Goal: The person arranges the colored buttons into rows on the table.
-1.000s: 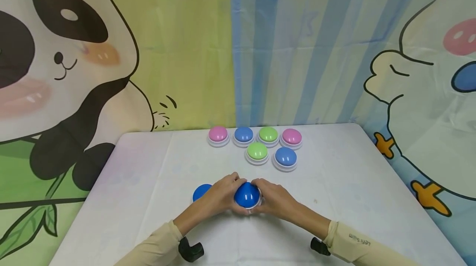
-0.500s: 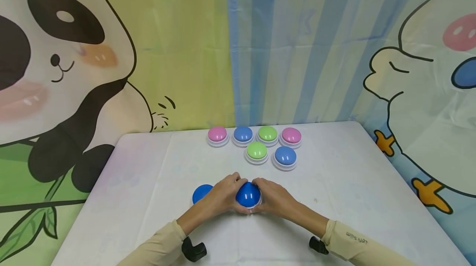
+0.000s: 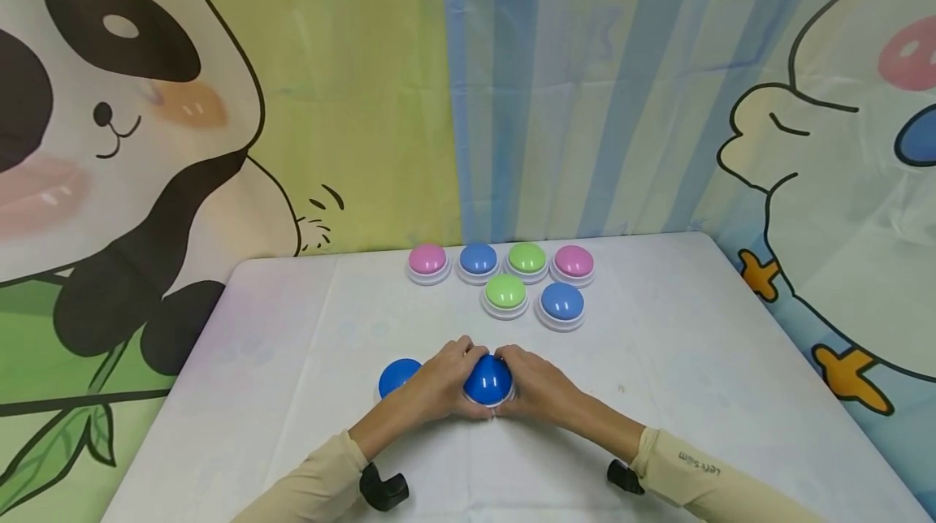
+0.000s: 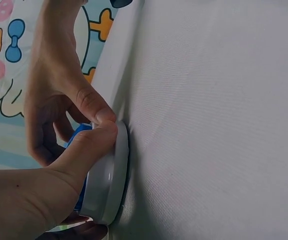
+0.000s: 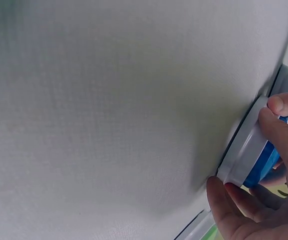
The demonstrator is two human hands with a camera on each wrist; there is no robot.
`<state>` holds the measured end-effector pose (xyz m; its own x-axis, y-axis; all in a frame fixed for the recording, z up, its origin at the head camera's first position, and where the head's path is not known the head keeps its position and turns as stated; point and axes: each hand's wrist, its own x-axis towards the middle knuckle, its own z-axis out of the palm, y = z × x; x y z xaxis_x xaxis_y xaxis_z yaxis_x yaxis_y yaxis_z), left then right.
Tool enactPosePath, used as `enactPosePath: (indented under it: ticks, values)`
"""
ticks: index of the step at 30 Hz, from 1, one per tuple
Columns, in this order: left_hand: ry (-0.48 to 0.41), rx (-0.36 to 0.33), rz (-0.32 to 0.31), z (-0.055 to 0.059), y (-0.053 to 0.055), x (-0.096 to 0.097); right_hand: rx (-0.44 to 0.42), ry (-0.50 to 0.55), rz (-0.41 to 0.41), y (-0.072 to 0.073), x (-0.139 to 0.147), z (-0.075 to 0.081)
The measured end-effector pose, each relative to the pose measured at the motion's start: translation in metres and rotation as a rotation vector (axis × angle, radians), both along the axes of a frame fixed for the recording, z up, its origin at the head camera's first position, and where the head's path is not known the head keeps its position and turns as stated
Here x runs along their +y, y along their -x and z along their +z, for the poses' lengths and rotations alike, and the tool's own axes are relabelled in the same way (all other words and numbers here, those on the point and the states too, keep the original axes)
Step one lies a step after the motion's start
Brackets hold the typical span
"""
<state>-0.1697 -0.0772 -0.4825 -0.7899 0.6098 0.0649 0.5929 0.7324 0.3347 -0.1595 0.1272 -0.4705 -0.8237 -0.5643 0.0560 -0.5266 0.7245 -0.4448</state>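
Observation:
Between the two hands sits a push button with a glossy blue dome (image 3: 487,380) on a round white base (image 4: 103,185), standing on the white-covered table. My left hand (image 3: 441,383) holds its left side and my right hand (image 3: 543,390) its right side. The thumbs meet at the near edge of the base, seen closely in the left wrist view. In the right wrist view, fingers lie along the white base (image 5: 246,145). A second blue button (image 3: 397,375) stands just left, partly hidden behind my left hand and forearm.
Toward the back edge of the table (image 3: 658,328) stand several more buttons: pink (image 3: 427,258), blue (image 3: 478,258), green (image 3: 527,257) and pink (image 3: 574,261) in a row. In front of them are a green button (image 3: 505,291) and a blue button (image 3: 562,301). A printed curtain (image 3: 366,101) hangs behind.
Over the last second the hands and the held blue button have shifted very slightly right. The grip stays the same and the other buttons have not moved.

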Motion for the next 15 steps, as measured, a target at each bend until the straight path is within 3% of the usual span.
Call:
enactPosePath:
  ticks: [10, 15]
  values:
    - [0.012, 0.050, -0.012, -0.0021, -0.0013, 0.0001, 0.010, -0.011, 0.005, -0.0002, 0.0004, -0.0036]
    - [0.022, 0.033, 0.001, -0.0027, -0.0018, 0.0001, 0.017, -0.018, 0.007, -0.0005, 0.0005, -0.0046]
